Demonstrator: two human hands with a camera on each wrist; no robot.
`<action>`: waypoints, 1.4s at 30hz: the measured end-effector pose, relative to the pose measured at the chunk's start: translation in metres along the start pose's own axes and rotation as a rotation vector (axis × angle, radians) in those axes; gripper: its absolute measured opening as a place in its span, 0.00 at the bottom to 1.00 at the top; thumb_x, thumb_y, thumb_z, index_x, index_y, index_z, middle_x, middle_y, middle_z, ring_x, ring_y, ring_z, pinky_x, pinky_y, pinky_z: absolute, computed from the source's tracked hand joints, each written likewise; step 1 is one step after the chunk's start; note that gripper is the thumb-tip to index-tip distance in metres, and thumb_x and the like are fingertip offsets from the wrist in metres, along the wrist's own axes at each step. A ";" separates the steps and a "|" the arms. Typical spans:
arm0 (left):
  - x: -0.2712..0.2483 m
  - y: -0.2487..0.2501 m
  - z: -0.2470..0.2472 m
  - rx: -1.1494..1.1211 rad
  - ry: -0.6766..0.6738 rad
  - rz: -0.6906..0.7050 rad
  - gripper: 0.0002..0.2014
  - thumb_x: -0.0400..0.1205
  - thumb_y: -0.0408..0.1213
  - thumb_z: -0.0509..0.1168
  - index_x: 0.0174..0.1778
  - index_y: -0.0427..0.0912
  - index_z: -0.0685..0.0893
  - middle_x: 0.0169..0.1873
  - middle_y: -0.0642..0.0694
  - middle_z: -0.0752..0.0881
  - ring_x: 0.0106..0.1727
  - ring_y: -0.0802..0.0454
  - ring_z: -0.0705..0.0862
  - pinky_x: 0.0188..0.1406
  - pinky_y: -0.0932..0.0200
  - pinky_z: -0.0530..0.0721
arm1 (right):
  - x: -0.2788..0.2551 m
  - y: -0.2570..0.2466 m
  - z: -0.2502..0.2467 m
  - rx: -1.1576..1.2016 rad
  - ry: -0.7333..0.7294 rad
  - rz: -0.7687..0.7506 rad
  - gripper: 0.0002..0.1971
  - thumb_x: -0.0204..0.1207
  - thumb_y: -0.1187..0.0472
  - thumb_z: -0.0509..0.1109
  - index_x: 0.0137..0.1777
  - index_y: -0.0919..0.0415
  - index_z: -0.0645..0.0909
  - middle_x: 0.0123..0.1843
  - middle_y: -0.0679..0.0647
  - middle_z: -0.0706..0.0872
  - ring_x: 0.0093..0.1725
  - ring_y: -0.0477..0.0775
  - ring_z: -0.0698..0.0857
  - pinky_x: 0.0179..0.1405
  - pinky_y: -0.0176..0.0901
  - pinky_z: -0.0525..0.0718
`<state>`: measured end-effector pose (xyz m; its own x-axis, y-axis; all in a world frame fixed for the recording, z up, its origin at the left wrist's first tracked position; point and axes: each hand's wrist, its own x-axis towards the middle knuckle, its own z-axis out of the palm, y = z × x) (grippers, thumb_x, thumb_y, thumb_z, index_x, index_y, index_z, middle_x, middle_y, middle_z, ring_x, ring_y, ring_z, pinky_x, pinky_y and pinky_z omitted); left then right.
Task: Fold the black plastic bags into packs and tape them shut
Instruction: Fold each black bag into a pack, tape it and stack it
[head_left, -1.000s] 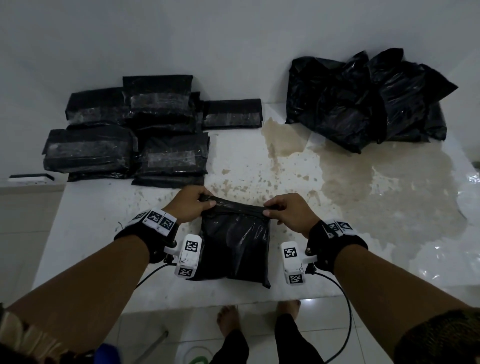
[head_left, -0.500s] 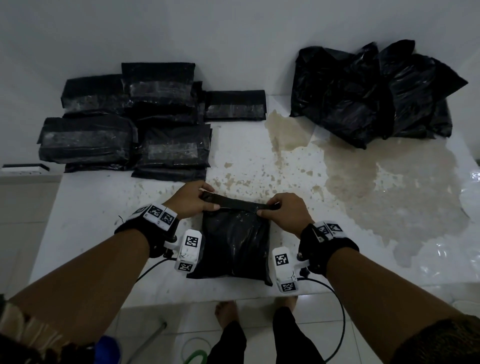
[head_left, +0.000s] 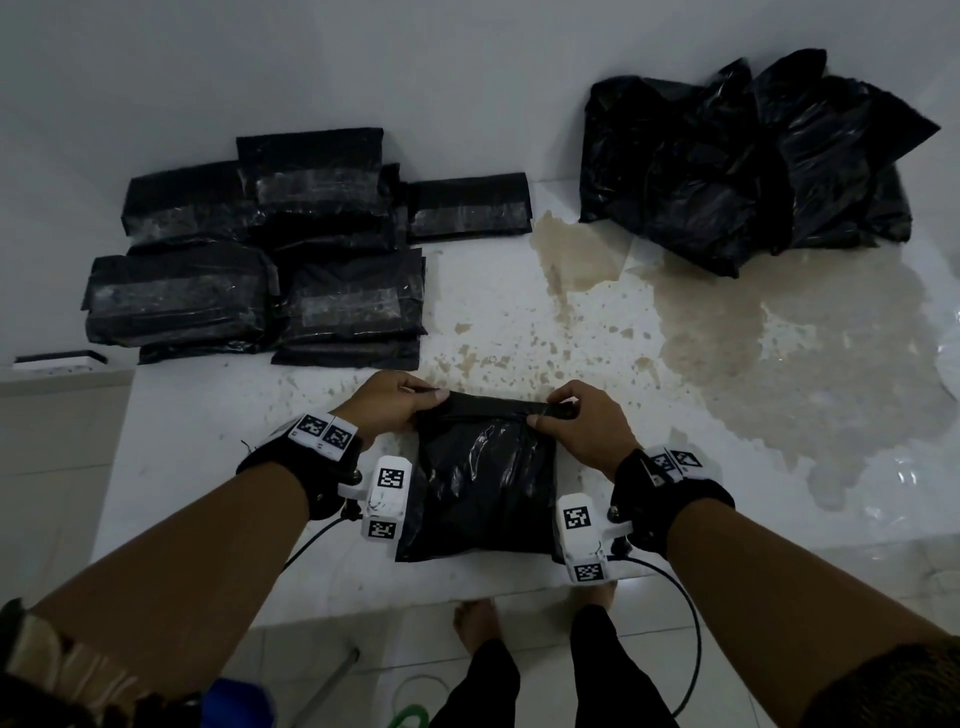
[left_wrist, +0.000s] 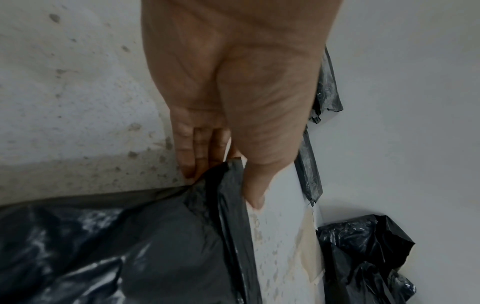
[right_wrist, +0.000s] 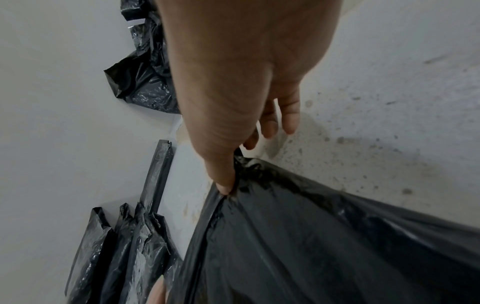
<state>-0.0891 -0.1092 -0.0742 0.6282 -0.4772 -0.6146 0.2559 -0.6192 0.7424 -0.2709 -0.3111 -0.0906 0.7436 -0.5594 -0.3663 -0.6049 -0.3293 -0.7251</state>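
Observation:
A black plastic bag (head_left: 483, 483) lies near the table's front edge, its far edge turned into a narrow fold. My left hand (head_left: 400, 402) pinches the fold's left end, thumb on top. My right hand (head_left: 566, 421) pinches the right end. The left wrist view shows my left hand (left_wrist: 221, 164) gripping the bag (left_wrist: 155, 246) at its corner. In the right wrist view my thumb presses into the bag (right_wrist: 311, 236), held by the right hand (right_wrist: 231, 181). Several taped black packs (head_left: 260, 270) are stacked at the back left. Loose black bags (head_left: 737, 171) are heaped at the back right.
The white table (head_left: 519, 322) carries a brown stain and a wet patch (head_left: 779, 364) on its right half. A wall runs behind the table. A small flat white object (head_left: 57, 359) sits on a ledge at the left. My feet (head_left: 475, 623) stand on floor tiles below.
Both hands rolled the bag's far edge over into a narrow fold and shifted slightly away from me while still holding its two ends.

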 end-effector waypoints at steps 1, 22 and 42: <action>0.002 0.000 0.000 0.024 0.018 0.005 0.14 0.75 0.37 0.78 0.54 0.37 0.88 0.47 0.41 0.89 0.50 0.46 0.88 0.44 0.56 0.86 | -0.001 0.000 0.000 0.005 0.003 0.011 0.21 0.69 0.46 0.82 0.56 0.56 0.82 0.51 0.54 0.86 0.51 0.56 0.85 0.51 0.51 0.85; -0.001 0.057 0.082 0.782 -0.085 0.553 0.03 0.74 0.37 0.77 0.39 0.46 0.90 0.30 0.60 0.83 0.31 0.68 0.77 0.40 0.66 0.76 | -0.012 0.000 0.003 0.119 0.027 0.163 0.24 0.69 0.42 0.80 0.48 0.62 0.78 0.41 0.54 0.85 0.40 0.53 0.83 0.37 0.45 0.79; -0.002 0.057 0.084 0.816 -0.090 0.557 0.02 0.75 0.36 0.76 0.40 0.44 0.90 0.27 0.65 0.76 0.33 0.63 0.77 0.43 0.64 0.74 | 0.012 0.004 -0.028 -0.180 -0.056 -0.019 0.09 0.76 0.67 0.72 0.52 0.58 0.91 0.49 0.55 0.90 0.47 0.55 0.86 0.47 0.42 0.80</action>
<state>-0.1373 -0.1960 -0.0533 0.4379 -0.8553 -0.2768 -0.6646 -0.5153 0.5411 -0.2725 -0.3407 -0.0821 0.7673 -0.5097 -0.3891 -0.6278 -0.4734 -0.6178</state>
